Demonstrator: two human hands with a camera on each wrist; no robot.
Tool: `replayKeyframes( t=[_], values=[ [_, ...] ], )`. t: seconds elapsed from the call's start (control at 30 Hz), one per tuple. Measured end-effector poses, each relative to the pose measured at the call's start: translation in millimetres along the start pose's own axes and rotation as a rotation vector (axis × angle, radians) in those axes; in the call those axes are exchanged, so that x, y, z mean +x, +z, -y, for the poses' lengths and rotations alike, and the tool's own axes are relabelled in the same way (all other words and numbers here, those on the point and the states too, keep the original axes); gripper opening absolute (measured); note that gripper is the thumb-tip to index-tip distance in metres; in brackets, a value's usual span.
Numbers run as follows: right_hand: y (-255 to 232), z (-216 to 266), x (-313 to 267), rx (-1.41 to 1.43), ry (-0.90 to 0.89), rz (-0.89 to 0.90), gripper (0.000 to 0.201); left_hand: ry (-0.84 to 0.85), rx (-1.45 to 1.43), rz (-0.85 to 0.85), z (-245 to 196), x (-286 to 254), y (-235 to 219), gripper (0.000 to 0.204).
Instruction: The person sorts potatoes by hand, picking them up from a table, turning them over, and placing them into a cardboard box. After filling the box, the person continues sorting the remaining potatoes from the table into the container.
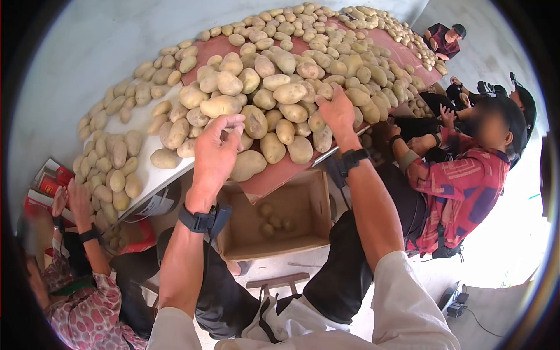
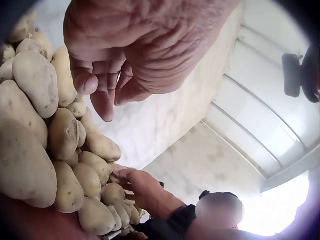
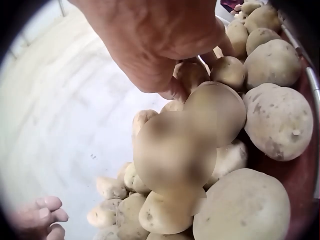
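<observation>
A large heap of potatoes (image 1: 290,93) covers the table in front of me. My left hand (image 1: 217,154) hovers at the near side of the heap, its fingers loosely bent with nothing between them, as the left wrist view of the hand (image 2: 135,55) also shows. Farther right, my right hand (image 1: 339,119) reaches down onto the heap. In the right wrist view, the thumb and fingers of that hand (image 3: 160,45) stand on either side of a brownish potato (image 3: 191,75), which is partly hidden beneath them. Other potatoes (image 3: 280,120) lie close around it.
Below the table edge stands an open cardboard box (image 1: 274,248) with several potatoes in it. A person in a red patterned shirt (image 1: 461,186) sits at right. At left another person's hands (image 1: 76,201) are beside more potatoes. A red sheet (image 1: 262,184) overhangs the table edge.
</observation>
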State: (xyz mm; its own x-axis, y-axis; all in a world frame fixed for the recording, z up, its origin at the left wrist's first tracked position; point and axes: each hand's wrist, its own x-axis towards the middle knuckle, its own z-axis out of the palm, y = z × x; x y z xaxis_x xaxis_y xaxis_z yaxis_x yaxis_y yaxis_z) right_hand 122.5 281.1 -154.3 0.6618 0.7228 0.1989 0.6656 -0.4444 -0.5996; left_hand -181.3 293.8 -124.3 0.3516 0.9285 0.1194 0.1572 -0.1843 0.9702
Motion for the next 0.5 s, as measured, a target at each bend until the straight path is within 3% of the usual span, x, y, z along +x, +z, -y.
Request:
replayKeyframes(
  t=[0.17,0.23,0.27,0.33,0.5],
  values=[
    [18.3,-9.0,9.4,0.127,-0.07,-0.111,0.062,0.027,0.002,0.055,3.5,-1.4,10.5,0.023],
    [28.0,-29.2,27.6,0.463,-0.134,-0.116,0.06,0.063,0.004,0.07,8.4,-0.4,14.0,0.023],
    [28.1,-41.2,31.8,0.43,-0.134,-0.142,0.06,0.095,-0.007,0.078,12.3,1.1,15.9,0.023],
    [34.7,-37.6,34.2,0.871,-0.087,-0.103,0.058,0.104,0.036,0.086,12.0,1.3,16.6,0.024],
    [-5.4,-6.6,15.4,0.938,0.041,-0.155,0.058,0.068,-0.022,0.09,9.0,3.3,19.4,0.024]
  ],
)
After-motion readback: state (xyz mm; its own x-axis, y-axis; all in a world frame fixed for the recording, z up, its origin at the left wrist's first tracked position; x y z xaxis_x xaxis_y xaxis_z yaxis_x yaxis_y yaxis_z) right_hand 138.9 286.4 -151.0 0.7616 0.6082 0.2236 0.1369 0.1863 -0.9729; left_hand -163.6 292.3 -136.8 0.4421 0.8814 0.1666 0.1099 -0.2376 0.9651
